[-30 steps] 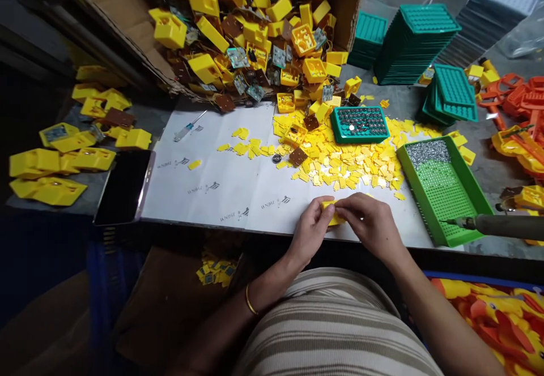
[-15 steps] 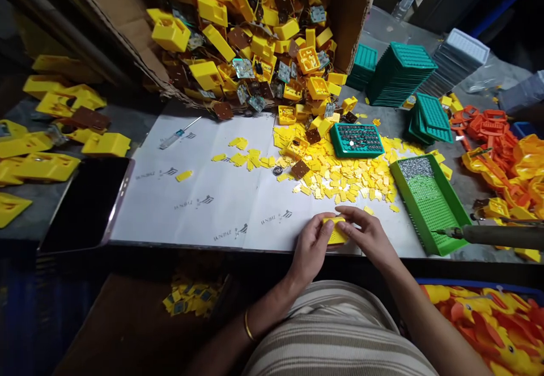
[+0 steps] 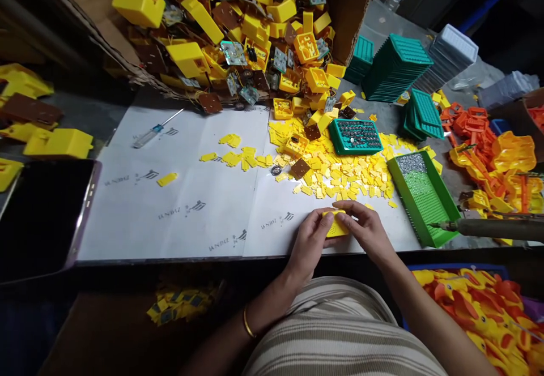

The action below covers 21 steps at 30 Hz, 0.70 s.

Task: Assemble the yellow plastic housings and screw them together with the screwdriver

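Two hands on a yellow case at the desk's front edge

The left hand point(image 3: 308, 246) is curled closed around the left side of a yellow case point(image 3: 336, 226), its thumb lying on the upper face, which is dotted with small holes. The right hand point(image 3: 369, 231) is partly closed on the opposite side: its thumb presses near the upper right corner and its index finger arches past the far edge, while its other fingers are mostly hidden. The case is held between the two, above the near edge of a white sheet point(image 3: 144, 223) spread on the desk point(image 3: 91, 124).

Just beyond the hands lies a heap of small yellow plates point(image 3: 340, 175). At its back stands a teal tray point(image 3: 356, 150) filled with dark round parts. To the right is a green basket point(image 3: 403, 203) with silvery bits point(image 3: 412, 162) gathered at its far end; the tip of a dark-handled tool point(image 3: 493, 229) points over it. A screwdriver point(image 3: 148, 135) lies well to the left, and behind everything a cardboard box point(image 3: 357, 13) spills yellow housings point(image 3: 190, 59) and circuit boards point(image 3: 233, 53).
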Motion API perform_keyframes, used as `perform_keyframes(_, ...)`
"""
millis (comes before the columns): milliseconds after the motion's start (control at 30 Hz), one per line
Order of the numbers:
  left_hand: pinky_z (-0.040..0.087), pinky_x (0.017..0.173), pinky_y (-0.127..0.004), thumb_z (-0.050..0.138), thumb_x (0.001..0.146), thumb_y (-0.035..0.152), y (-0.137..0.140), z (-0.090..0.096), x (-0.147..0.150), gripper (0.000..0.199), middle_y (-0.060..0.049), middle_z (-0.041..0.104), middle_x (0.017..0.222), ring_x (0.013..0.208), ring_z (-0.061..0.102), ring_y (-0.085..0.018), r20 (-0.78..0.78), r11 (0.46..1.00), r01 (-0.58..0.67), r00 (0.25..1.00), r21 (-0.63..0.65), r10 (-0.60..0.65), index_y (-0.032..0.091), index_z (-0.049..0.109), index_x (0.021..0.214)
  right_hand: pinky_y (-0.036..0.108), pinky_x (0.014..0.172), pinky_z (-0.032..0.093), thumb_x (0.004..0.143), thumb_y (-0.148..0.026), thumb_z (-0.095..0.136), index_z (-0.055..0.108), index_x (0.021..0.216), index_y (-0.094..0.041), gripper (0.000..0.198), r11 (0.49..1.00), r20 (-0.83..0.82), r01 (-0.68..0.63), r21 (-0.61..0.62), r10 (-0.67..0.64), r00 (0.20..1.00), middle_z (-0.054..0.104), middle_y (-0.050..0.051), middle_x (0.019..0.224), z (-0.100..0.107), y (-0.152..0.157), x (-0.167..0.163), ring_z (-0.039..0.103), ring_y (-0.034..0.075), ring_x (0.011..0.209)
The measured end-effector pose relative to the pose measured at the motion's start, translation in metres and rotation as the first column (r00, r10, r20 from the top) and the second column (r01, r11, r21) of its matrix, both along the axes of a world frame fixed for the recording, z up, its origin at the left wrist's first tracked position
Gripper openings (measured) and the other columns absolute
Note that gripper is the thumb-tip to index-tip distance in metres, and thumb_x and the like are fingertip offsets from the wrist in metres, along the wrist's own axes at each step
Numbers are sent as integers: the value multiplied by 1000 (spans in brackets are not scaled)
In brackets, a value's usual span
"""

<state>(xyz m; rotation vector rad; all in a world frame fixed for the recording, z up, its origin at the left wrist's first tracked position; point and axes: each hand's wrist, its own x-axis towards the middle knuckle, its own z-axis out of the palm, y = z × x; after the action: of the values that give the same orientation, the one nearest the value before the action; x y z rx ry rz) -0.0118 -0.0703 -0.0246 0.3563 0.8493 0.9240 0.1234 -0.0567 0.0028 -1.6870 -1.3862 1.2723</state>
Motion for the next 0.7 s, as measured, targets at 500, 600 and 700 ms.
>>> perform_keyframes(500, 58, 79, -39, 66, 78, 44, 1, 1, -1, 37, -8, 62, 109, 98, 62, -22, 32, 1000, 2, 999, -2, -2, 15, 61, 101, 29, 74, 50, 78, -49, 66, 69, 93, -19, 34, 999, -48, 6, 40, -5, 999, 68, 5, 91, -4, 0, 1, 62, 18, 83)
perform_keyframes(600, 58, 79, -39, 67, 77, 44, 1, 1, -1, 38, -8, 63, 108, 98, 62, -22, 28, 1000, -7, 1000, 2, 6, 15, 62, 101, 31, 77, 51, 78, -50, 65, 69, 94, -20, 34, 999, -67, 7, 40, -4, 998, 69, 6, 94, -6, 0, 1, 63, 19, 86)
perform_keyframes(700, 58, 79, -40, 68, 76, 46, 1, 1, 0, 38, -8, 63, 107, 97, 63, -22, 19, 1000, -7, 1000, 6, 7, 16, 63, 100, 33, 80, 52, 77, -51, 66, 69, 93, -21, 34, 999, -81, 16, 45, -12, 997, 69, 6, 95, -7, -1, 2, 64, 20, 89)
